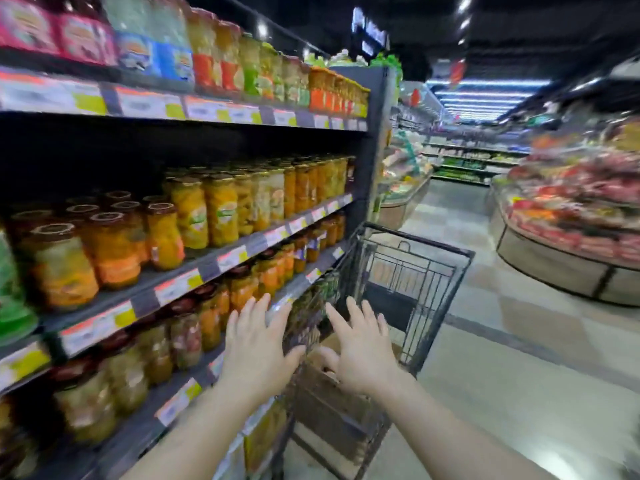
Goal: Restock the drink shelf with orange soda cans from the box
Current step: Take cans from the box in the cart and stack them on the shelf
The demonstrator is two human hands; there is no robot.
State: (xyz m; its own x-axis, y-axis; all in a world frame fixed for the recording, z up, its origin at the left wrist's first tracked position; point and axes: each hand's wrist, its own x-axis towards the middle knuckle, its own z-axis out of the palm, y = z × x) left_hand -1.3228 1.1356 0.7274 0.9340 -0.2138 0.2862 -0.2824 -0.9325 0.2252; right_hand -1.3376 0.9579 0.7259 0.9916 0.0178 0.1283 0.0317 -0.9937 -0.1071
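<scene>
Step in hand, as judged: transit, not stocking. Your left hand (pixel 258 344) and right hand (pixel 362 348) reach low centre toward the black wire cart (pixel 415 271), fingers spread straight, holding nothing. A brown cardboard box (pixel 332 403) sits in the cart under your right hand; no orange soda cans visible, contents hidden. Next move calls for a firm hold on the cart's near end, which the hands hide. Left of frame: shelves of fruit jars (pixel 194 216), no drink shelf seen. Tiled aisle floor (pixel 502 375); round produce display (pixel 571 230) at right. Heavy blur.

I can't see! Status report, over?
Left hand and right hand open, fingers spread, over the cart. Box inside. No cans visible. Jars line shelf.
</scene>
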